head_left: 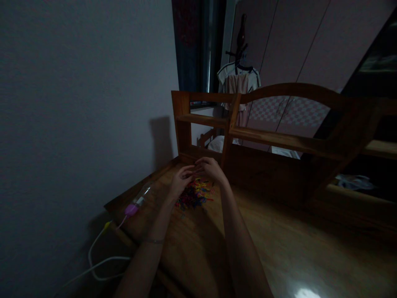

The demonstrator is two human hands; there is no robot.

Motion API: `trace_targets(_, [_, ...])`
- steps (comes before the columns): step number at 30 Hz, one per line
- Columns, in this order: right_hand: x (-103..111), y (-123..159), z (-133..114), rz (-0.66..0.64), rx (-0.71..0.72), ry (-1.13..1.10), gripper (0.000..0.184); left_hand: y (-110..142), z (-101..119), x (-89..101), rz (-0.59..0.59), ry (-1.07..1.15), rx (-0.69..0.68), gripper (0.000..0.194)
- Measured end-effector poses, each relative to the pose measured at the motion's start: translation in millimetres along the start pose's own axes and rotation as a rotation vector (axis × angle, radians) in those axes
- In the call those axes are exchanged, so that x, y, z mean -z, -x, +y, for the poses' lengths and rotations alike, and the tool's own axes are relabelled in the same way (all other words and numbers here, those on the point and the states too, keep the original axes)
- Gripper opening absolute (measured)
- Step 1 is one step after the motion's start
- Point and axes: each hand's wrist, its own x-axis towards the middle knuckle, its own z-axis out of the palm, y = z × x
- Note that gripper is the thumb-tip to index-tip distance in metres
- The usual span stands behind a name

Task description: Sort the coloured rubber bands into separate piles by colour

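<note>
We've got the left hand (180, 182) and right hand (211, 169) raised together, fingers part-curled, tips nearly meeting. Too dark to tell what, if anything, they've got hold of. Pile (198, 196) of small multicolored strands sits on the desk (273, 244), just below our hands and between our forearms. Left of the pile: clear bottle (143, 197) with a purple end, on its side; can't tell its contents. Behind the pile: wooden shelf (279, 139). Far right of the pile, a shelf bay holds a pale crumpled item (355, 182).
</note>
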Motion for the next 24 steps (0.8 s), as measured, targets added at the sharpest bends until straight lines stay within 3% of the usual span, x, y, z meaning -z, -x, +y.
trace_targets(10, [-15.8, -8.1, 8.1, 0.043, -0.102, -0.033, 0.027, -2.7, -10.3, 2.8, 0.031, -0.071, 0.009, 0.052])
trace_targets(15, [-14.2, 2.2, 1.0, 0.008, -0.18, 0.074, 0.023, 0.4, -13.0, 5.5, 0.044, -0.186, 0.056, 0.04])
trace_targets(19, [-14.6, 10.9, -12.6, -0.05, -0.209, 0.196, 0.027, 16.1, -4.2, 12.0, 0.047, -0.306, 0.091, 0.031])
trace_targets(24, [-4.9, 15.6, -22.9, -0.078, -0.239, 0.318, 0.027, 55.1, 20.7, 35.6, 0.185, -0.443, 0.092, 0.02])
